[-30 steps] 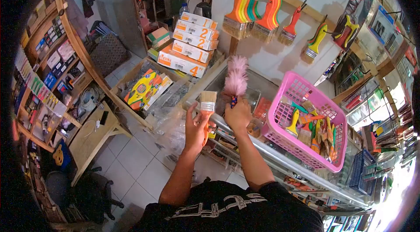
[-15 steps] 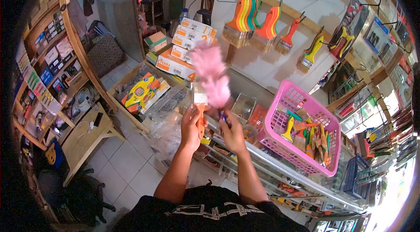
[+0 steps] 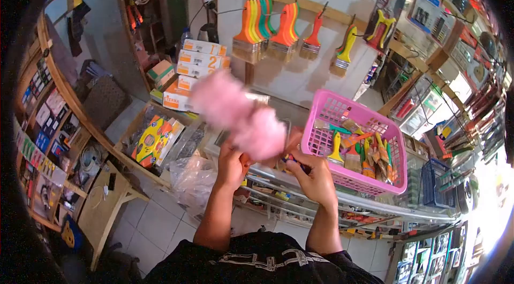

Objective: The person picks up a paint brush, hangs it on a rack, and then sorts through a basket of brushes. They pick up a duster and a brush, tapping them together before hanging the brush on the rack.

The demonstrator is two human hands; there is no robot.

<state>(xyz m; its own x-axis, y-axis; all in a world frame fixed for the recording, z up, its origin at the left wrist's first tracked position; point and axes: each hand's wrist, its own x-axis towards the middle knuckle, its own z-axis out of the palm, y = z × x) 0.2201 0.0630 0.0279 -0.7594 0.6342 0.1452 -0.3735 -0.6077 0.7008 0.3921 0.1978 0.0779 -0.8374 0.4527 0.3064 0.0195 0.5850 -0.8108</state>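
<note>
A fluffy pink duster (image 3: 238,115), blurred by motion, spans the space in front of the stacked boxes. My right hand (image 3: 313,177) is closed around its handle, at the duster's lower right end. Just left of it my left hand (image 3: 233,165) is closed, its fingers partly behind the pink fluff; the paintbrush seen in it earlier is mostly hidden by the duster. Beside my right hand stands a pink basket (image 3: 350,181) holding several paintbrushes, among them a yellow-handled brush (image 3: 335,147).
Several brushes (image 3: 254,29) hang from hooks on the wall rail. White and orange boxes (image 3: 202,60) are stacked behind the duster. Below runs a glass counter (image 3: 369,204). At the left are a wooden bench (image 3: 110,198) and a crate with yellow packages (image 3: 155,139).
The duster has swung down and left across the left hand, covering the paintbrush. My right hand has moved right and lower. The whole view has turned to the right.
</note>
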